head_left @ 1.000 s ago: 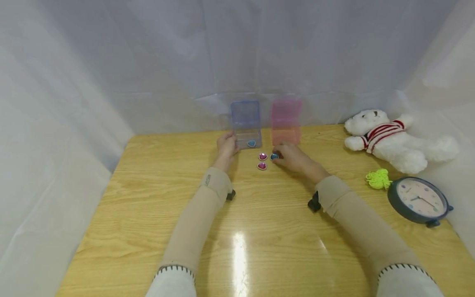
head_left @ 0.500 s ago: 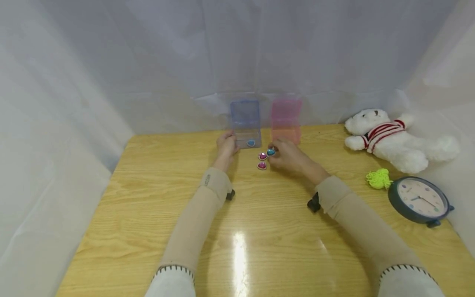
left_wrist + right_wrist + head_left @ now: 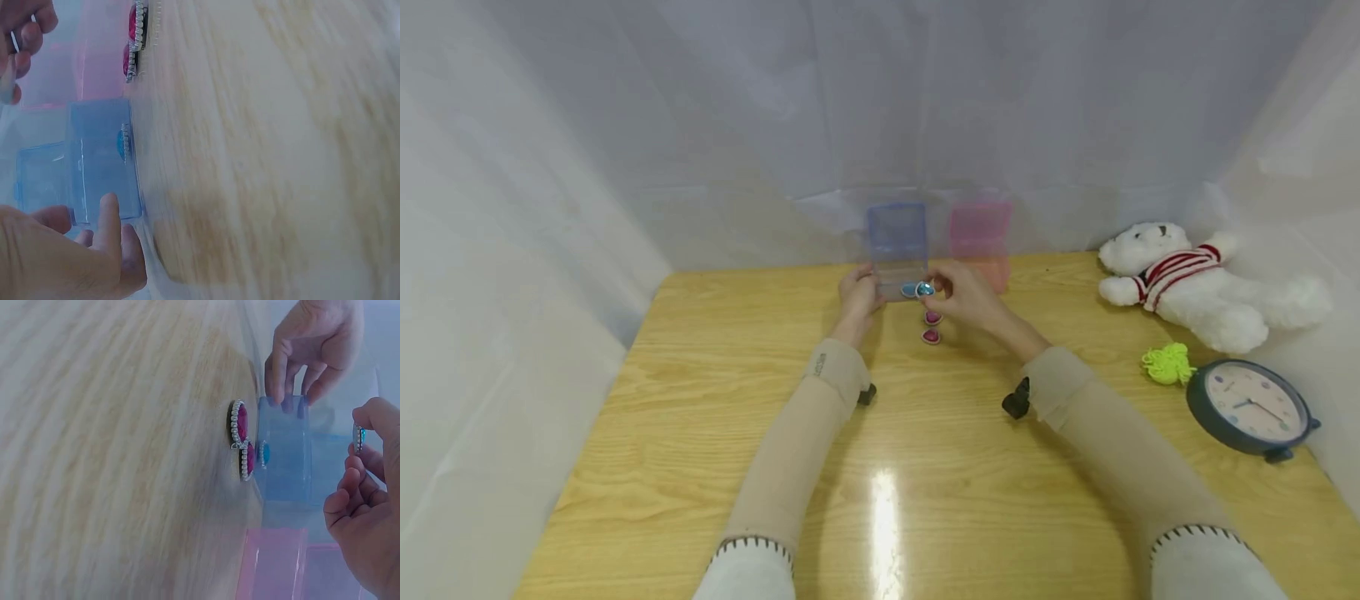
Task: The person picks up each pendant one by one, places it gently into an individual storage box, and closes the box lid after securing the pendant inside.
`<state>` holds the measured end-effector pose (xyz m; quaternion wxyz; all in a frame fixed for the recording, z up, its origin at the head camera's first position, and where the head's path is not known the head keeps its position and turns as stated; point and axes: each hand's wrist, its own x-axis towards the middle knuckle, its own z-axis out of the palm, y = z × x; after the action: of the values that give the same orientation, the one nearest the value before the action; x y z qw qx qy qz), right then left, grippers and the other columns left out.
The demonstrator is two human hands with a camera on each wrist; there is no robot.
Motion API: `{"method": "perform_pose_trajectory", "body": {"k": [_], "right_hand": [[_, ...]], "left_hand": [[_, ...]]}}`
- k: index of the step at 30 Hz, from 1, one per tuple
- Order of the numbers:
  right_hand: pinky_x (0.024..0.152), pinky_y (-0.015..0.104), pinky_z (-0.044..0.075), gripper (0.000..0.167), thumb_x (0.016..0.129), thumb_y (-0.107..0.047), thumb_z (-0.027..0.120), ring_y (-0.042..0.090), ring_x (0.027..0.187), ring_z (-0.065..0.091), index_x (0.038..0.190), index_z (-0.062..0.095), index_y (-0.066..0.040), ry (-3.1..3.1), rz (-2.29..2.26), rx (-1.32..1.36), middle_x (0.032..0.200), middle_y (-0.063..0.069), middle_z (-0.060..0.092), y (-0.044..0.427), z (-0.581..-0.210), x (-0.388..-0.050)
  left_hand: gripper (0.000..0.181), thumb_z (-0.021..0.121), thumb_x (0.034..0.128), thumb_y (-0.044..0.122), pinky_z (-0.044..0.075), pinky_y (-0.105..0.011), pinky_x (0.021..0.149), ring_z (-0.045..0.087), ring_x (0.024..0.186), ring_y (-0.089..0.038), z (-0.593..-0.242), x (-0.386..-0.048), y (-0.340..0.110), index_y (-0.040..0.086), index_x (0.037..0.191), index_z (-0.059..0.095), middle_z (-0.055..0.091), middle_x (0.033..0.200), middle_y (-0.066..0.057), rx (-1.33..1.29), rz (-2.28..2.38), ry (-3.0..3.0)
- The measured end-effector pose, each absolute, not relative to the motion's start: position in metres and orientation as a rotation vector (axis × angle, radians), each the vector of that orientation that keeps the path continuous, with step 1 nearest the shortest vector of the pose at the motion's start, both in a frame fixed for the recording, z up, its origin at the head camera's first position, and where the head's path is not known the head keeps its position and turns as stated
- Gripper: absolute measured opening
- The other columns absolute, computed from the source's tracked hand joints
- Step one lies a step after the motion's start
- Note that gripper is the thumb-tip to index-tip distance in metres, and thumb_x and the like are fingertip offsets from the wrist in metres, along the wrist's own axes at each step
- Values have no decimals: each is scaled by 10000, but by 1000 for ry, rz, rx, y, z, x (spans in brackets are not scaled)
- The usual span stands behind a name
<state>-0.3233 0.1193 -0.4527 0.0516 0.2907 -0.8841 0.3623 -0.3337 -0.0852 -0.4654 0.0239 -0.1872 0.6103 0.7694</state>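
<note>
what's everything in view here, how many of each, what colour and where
blue box: 1, translucent blue, table's far side, lid open
pink box: 1, translucent pink, right of the blue one, lid open
blue gems: 2, one in the blue box, one in the right grip
magenta gems: 2, on the table before the boxes
teddy bear: 1, white, red-striped top, far right
yarn bundle: 1, neon yellow, below the bear
clock: 1, dark rim, pale face, right edge
table: 1, yellow wood
curtain: pale grey, around the table
wrist cameras: 2, black, at the cuffs
sleeves: 2, tan and white
left hand: 1, at the blue box's left end
right hand: 1, pinching a gem
</note>
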Motion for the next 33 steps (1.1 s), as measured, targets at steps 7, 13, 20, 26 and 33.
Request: {"method": "perform_pose_trajectory", "body": {"k": [7,13,20,26,33], "right_hand": [[689,285,446,340,906,-165,743,250,809,563,1204,718,-2,-2710,1094,847,991,127,669,106,-450,-335],[693,298,437,314,909,-155,723,232,813,532,1191,727,-17,-2692,1094,846,978,121,643,97,-445,-344],[817,375,488,334,922,-204,747,356,991,615,1208,721,-34,-2751,1039,863,1041,129,655,88,-440,-355],[855,400,551,316,944,-273,741,276,1027,625,1214,725,-109,-2839,937,801,1105,82,654,81,-438,-363],[870,397,570,325,938,-274,746,258,1025,625,1216,732,-106,-2888,919,762,1108,73,649,74,-438,-370]], "left_hand": [[545,510,1001,-28,544,-446,1110,555,1281,-287,-468,-335,-86,-2,1544,478,479,1588,-198,-579,2373,1905],[540,502,1009,-37,530,-467,1156,564,1364,-371,-467,-333,-87,-11,1548,469,493,1559,-243,-559,2376,1902],[570,497,1018,-30,520,-468,1175,543,1402,-388,-466,-332,-90,8,1582,419,476,1578,-236,-534,2380,1897],[554,498,1017,-39,520,-480,1168,539,1387,-392,-467,-332,-88,-14,1567,433,469,1585,-242,-541,2382,1909],[518,470,1045,-19,530,-460,1113,569,1256,-305,-467,-332,-86,-32,1562,440,460,1595,-229,-533,2385,1919]]}}
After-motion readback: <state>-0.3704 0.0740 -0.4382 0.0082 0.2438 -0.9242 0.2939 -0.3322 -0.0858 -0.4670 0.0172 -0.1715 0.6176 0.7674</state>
